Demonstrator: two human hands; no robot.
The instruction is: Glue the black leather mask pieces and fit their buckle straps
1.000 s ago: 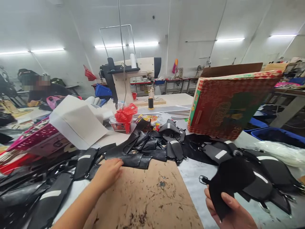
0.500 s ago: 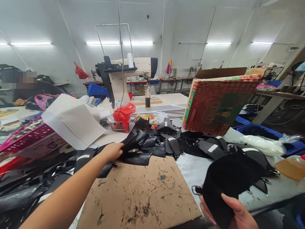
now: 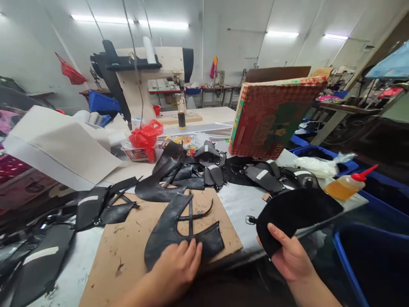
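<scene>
My left hand point(image 3: 179, 264) is closed on the lower edge of a curved black leather shoe upper point(image 3: 159, 236), its fingers curled over the near side. That upper has thin crossing straps and lies on a brown cardboard sheet point(image 3: 111, 247). Held up at the right, a black shoe upper with a small buckle point(image 3: 290, 213) is in my right hand point(image 3: 287, 251); the thumb presses on its fuzzy dark face. More black uppers point(image 3: 159, 183) are heaped beyond the cardboard. Others with white strips point(image 3: 44, 260) are spread to the left.
Behind the heap stands a printed cardboard box point(image 3: 271, 119). A sewing machine point(image 3: 143, 81) is at the back, and a red plastic bag point(image 3: 147, 136) sits in a tub. On the right are a bottle of amber liquid point(image 3: 345, 187) and a blue bin point(image 3: 345, 251).
My left hand has drawn a black upper from the heap toward me onto the cardboard. My right hand still holds the buckled upper. The camera view has turned right and downward.
</scene>
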